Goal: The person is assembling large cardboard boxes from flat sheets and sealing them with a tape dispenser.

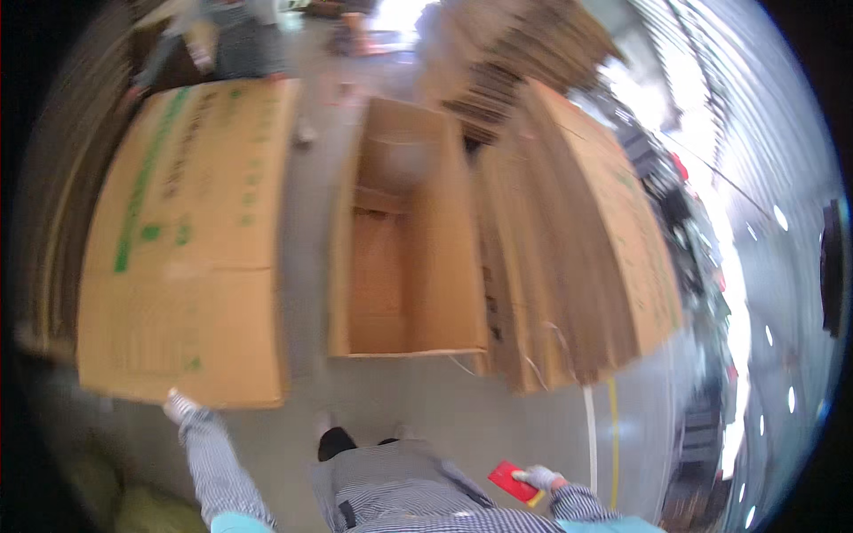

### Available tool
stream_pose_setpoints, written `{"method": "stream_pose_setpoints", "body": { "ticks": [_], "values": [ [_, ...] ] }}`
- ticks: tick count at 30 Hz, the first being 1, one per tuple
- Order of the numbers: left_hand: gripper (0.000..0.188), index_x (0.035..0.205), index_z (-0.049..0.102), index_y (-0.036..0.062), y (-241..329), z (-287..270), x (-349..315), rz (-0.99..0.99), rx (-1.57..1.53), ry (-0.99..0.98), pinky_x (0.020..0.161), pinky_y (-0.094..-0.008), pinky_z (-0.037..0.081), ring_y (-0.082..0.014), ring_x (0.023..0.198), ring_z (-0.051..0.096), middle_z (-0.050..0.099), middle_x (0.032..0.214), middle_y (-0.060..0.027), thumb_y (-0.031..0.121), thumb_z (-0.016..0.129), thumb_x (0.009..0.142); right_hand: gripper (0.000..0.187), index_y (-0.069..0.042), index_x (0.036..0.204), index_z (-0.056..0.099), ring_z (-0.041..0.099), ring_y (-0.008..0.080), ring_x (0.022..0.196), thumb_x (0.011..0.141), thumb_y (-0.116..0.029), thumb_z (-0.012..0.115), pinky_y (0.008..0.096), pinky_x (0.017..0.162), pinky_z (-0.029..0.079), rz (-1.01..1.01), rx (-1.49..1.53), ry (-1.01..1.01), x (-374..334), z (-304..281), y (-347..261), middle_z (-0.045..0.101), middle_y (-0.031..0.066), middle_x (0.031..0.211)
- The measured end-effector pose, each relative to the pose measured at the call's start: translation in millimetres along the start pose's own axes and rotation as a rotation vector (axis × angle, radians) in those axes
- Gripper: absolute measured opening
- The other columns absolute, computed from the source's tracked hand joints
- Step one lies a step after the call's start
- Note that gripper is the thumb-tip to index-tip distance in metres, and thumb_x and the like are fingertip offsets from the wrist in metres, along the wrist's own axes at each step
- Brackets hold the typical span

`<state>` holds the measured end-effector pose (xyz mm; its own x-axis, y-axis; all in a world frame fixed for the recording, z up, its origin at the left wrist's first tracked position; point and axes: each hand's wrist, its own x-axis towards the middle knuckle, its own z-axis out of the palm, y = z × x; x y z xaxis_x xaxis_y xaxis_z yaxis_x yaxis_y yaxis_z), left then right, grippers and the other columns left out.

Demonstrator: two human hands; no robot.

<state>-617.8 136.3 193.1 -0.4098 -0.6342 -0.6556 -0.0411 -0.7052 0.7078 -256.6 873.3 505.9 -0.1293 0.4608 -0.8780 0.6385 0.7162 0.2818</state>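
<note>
A large tan cardboard box [191,293], flat-sided with green print, lies on my left. My left hand [180,406], gloved, is closed on its near edge; the fingertips are partly hidden. In my gloved right hand [539,478], low on the right, is a flat red object with a yellow edge [511,481]; its exact kind is too blurred to tell. Ahead of me, between the stacks, stands an open-topped long cardboard carton [453,266]. Its inside shows bare brown board. Neither hand touches this carton.
Folded cardboard sheets [569,266] lean in a row right of the open carton, with more stacked [524,53] behind. A person [244,44] stands at the far end of the left box. Yellow and white lines [613,444] mark the grey floor at right.
</note>
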Motion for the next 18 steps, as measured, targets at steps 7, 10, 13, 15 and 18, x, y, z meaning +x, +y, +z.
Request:
{"method": "stream_pose_setpoints", "body": {
  "ticks": [7, 10, 13, 15, 18],
  "values": [
    [0.036, 0.122, 0.060, 0.0028, 11, 54, -34, 0.435, 0.480, -0.361, 0.090, -0.0384, 0.052, -0.0218, 0.102, 0.060, 0.061, 0.113, -0.0073, 0.028, 0.058, 0.097, 0.079, 0.000, 0.116, 0.068, 0.060, 0.0379, 0.116, 0.085, -0.070, 0.053, 0.0459, 0.097, 0.044, -0.119, 0.234, 0.076, 75, 39, -15, 0.065, 0.0219, 0.123],
    [0.033, 0.115, 0.065, 0.0028, -101, 182, -310, 0.340, 0.631, -0.781, 0.091, -0.0323, 0.048, -0.0184, 0.095, 0.059, 0.065, 0.106, -0.0045, 0.025, 0.066, 0.092, 0.079, 0.000, 0.117, 0.068, 0.061, 0.0374, 0.115, 0.084, -0.070, 0.053, 0.0445, 0.097, 0.045, -0.043, 0.592, 0.032, 58, 58, 41, 0.066, 0.0210, 0.121],
    [0.025, 0.114, 0.065, 0.0012, -170, 232, -515, 0.349, 0.675, -1.269, 0.093, -0.0326, 0.051, -0.0197, 0.102, 0.062, 0.067, 0.111, -0.0081, 0.005, 0.067, 0.089, 0.080, 0.000, 0.118, 0.067, 0.061, 0.0376, 0.114, 0.084, -0.071, 0.051, 0.0437, 0.097, 0.045, -0.119, 0.660, 0.032, 98, 74, 90, 0.066, 0.0216, 0.119],
    [0.026, 0.113, 0.066, -0.0001, -237, 247, -634, 0.292, 0.637, -1.491, 0.093, -0.0342, 0.052, -0.0211, 0.105, 0.063, 0.067, 0.113, -0.0106, 0.004, 0.068, 0.087, 0.081, 0.000, 0.117, 0.067, 0.061, 0.0379, 0.114, 0.084, -0.072, 0.050, 0.0435, 0.098, 0.044, -0.174, 0.661, 0.057, 127, 86, 124, 0.066, 0.0237, 0.119],
    [0.036, 0.108, 0.066, 0.0018, -292, 281, -823, 1.073, 0.570, -1.891, 0.098, -0.0464, 0.046, -0.0377, 0.103, 0.063, 0.068, 0.103, -0.0186, 0.011, 0.074, 0.074, 0.080, 0.001, 0.115, 0.068, 0.061, 0.0377, 0.115, 0.085, -0.071, 0.049, 0.0432, 0.100, 0.044, -0.112, 0.682, 0.096, 132, 109, 197, 0.066, 0.0250, 0.117]
  ]
}}
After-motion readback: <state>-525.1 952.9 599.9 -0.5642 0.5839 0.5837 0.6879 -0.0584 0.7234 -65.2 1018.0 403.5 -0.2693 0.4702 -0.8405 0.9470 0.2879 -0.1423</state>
